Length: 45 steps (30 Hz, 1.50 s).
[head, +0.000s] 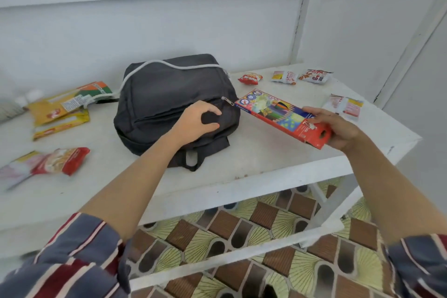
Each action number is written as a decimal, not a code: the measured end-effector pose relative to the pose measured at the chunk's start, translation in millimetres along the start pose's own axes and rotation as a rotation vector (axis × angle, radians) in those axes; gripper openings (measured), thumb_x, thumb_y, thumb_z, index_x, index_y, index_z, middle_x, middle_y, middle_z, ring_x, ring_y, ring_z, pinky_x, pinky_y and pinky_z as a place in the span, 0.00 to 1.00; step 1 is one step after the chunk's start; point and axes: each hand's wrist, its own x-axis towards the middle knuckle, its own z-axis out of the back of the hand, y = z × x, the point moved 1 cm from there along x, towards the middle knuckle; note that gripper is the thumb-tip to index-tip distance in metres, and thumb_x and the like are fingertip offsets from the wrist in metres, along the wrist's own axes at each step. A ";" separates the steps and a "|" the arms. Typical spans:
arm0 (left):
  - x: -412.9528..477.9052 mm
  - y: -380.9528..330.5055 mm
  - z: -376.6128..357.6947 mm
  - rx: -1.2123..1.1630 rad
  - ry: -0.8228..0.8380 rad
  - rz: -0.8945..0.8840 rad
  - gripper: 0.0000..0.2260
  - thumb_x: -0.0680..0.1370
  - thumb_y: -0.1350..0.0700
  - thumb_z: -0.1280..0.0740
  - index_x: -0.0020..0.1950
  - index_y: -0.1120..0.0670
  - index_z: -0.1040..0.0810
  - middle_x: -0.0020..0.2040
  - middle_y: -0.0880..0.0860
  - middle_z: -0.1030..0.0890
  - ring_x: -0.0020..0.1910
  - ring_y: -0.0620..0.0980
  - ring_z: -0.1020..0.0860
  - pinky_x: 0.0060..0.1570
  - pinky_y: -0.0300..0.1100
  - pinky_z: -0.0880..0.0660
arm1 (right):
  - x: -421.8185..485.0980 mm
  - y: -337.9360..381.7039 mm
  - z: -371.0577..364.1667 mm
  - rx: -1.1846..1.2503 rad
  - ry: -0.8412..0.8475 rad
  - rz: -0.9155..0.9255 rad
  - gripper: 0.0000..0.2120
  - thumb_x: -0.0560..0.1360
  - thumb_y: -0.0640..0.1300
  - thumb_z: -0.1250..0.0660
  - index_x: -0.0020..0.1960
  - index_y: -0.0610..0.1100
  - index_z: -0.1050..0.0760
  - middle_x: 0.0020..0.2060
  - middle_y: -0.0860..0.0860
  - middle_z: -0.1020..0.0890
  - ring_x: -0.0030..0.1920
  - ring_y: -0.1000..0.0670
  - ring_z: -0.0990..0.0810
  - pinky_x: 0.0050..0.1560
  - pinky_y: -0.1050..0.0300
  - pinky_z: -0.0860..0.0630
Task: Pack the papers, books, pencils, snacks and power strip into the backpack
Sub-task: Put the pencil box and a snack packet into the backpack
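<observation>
White tabletop [254, 164] carries dark backpack [164, 89], lying flat. Left hand [196, 122] on backpack front, fingers [212, 110] curled, pinching a fabric fold. Right hand [339, 129], just right of backpack, fingers gripping pencil box [278, 111]. Snack packets [250, 78] right of backpack, against the wall.

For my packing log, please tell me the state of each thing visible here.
backpack, lying flat on table, fabric gripped by left hand
pencil box, held above table by right hand
snack packets, lying on table, unpacked
white cord, draped over backpack
</observation>
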 end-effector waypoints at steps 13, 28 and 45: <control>-48.7 21.5 39.9 0.229 0.321 0.083 0.20 0.73 0.68 0.35 0.61 0.51 0.28 0.57 0.54 0.23 0.55 0.47 0.26 0.59 0.45 0.29 | -31.5 -19.7 -64.0 -0.050 0.097 0.009 0.15 0.67 0.38 0.34 0.53 0.49 0.25 0.50 0.47 0.22 0.46 0.49 0.21 0.35 0.62 0.20; 16.1 17.5 74.9 0.803 -0.171 0.106 0.19 0.76 0.67 0.42 0.63 0.52 0.25 0.69 0.52 0.31 0.67 0.56 0.37 0.67 0.50 0.45 | -18.3 -12.4 -60.5 0.015 0.149 -0.021 0.20 0.60 0.41 0.29 0.51 0.49 0.24 0.50 0.45 0.21 0.38 0.50 0.16 0.31 0.58 0.20; 31.5 63.2 89.9 0.680 0.113 -0.200 0.22 0.73 0.68 0.38 0.60 0.45 0.29 0.57 0.58 0.25 0.45 0.58 0.25 0.41 0.43 0.34 | 29.6 -6.2 -97.9 -0.143 0.185 -0.079 0.17 0.64 0.37 0.31 0.52 0.48 0.23 0.52 0.46 0.21 0.43 0.47 0.19 0.31 0.58 0.21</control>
